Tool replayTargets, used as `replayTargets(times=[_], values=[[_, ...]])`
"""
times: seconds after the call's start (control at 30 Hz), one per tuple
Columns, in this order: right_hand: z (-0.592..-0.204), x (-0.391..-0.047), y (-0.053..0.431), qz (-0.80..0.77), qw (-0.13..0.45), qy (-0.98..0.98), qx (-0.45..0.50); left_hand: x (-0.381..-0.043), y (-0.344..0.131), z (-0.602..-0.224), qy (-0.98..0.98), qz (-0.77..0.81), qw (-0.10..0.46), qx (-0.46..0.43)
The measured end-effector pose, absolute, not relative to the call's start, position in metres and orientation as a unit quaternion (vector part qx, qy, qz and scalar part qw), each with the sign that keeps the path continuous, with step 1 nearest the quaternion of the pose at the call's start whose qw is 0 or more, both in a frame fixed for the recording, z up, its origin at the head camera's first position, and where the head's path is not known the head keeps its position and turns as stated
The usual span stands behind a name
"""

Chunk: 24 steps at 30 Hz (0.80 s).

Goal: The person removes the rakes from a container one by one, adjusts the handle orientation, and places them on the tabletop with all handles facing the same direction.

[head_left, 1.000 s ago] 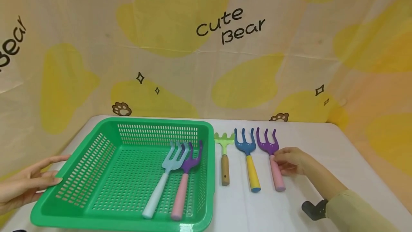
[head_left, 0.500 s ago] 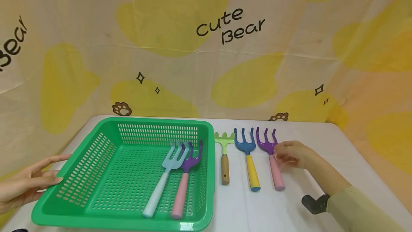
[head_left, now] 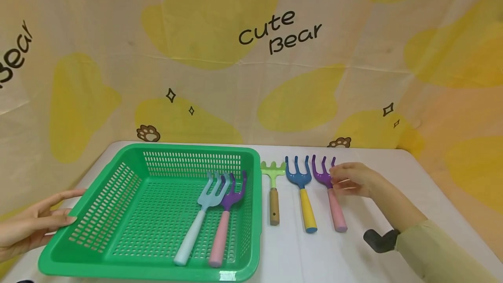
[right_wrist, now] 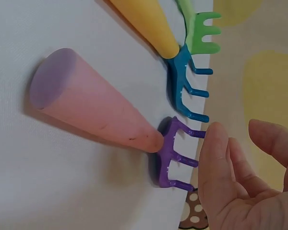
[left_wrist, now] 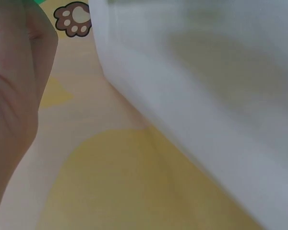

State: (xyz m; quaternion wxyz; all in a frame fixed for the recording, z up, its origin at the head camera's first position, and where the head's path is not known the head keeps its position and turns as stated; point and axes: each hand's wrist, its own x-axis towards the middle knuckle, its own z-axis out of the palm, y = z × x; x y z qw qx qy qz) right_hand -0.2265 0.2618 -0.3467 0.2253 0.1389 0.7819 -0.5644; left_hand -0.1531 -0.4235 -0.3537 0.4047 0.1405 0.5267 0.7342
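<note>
In the head view my left hand (head_left: 37,224) holds the left rim of a green plastic basket (head_left: 153,146), thumb over the edge. Inside the basket lie a pale blue hand rake (head_left: 192,235) and a purple one with a pink handle (head_left: 220,237). My right hand (head_left: 351,180) hovers beside another purple hand rake with a pink handle (head_left: 336,211) on the table. Its fingers are loosely bent with nothing between them; the right wrist view shows thumb and fingers (right_wrist: 213,163) apart, near the purple tines (right_wrist: 180,158).
Right of the basket, a green hand rake with a wooden handle (head_left: 274,206) and a blue one with a yellow handle (head_left: 308,211) lie in a row on the white table (head_left: 288,257). A patterned cloth (head_left: 212,73) hangs behind.
My right hand has come off the pink handle and moved up and slightly left, toward the purple tines. The left hand and the basket stay put.
</note>
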Motion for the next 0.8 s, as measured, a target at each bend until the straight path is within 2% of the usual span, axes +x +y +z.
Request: replayTargets(times=[0.5, 0.7, 0.8], values=[[-0.318, -0.233, 0.232, -0.602, 0.230, 0.758, 0.100, -0.154, -0.424, -0.356, 0.537, 0.730, 0.394, 0.153], [-0.311, -0.234, 0.211, -0.624, 0.231, 0.741, 0.085, -0.153, -0.424, -0.359, 0.554, 0.731, 0.364, 0.162], [-0.310, -0.234, 0.200, -0.622, 0.235, 0.743, 0.078, -0.151, -0.423, -0.360, 0.541, 0.737, 0.368, 0.169]])
